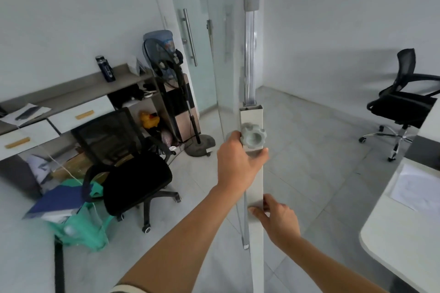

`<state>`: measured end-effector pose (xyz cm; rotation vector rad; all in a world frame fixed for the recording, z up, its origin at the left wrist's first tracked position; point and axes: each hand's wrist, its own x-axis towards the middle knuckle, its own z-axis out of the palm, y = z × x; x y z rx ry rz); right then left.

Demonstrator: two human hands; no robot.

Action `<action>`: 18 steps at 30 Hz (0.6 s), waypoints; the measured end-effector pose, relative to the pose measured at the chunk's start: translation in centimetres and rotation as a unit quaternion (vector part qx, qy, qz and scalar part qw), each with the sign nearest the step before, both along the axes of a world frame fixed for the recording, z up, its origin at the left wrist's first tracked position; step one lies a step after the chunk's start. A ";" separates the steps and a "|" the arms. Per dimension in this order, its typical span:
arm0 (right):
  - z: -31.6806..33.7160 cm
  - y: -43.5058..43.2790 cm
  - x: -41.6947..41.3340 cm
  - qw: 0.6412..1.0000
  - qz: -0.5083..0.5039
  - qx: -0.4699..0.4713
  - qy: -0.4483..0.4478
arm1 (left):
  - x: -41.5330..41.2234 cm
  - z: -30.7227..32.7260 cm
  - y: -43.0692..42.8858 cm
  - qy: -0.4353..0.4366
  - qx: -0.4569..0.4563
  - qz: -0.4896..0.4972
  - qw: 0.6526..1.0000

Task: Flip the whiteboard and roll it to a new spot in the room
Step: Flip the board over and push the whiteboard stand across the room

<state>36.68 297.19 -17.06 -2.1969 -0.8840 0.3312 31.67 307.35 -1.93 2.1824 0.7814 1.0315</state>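
The whiteboard point(226, 59) stands edge-on in front of me, its white face turned left and running up the middle of the view. Its white stand post point(256, 181) rises beside it, with a silver inner tube point(249, 54) above. A grey ribbed locking knob point(252, 136) sticks out of the post at mid height. My left hand point(238, 164) wraps the post just below the knob, thumb and fingers touching the knob's sides. My right hand point(278, 219) grips the post lower down. The stand's wheels are out of view.
A black office chair point(133, 173) and a green stool with blue folders point(78, 221) stand left. A pedestal fan point(166, 71) and cabinet desk point(71, 102) line the left wall. Behind is a glass door point(188, 35). Another chair point(404, 102) and a white table point(390, 233) are right.
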 end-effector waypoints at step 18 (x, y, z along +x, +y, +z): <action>0.5 20.3 8.5 0.996 -0.089 0.003 0.005 | 10.2 0.8 20.8 0.000 -0.037 -0.077 0.996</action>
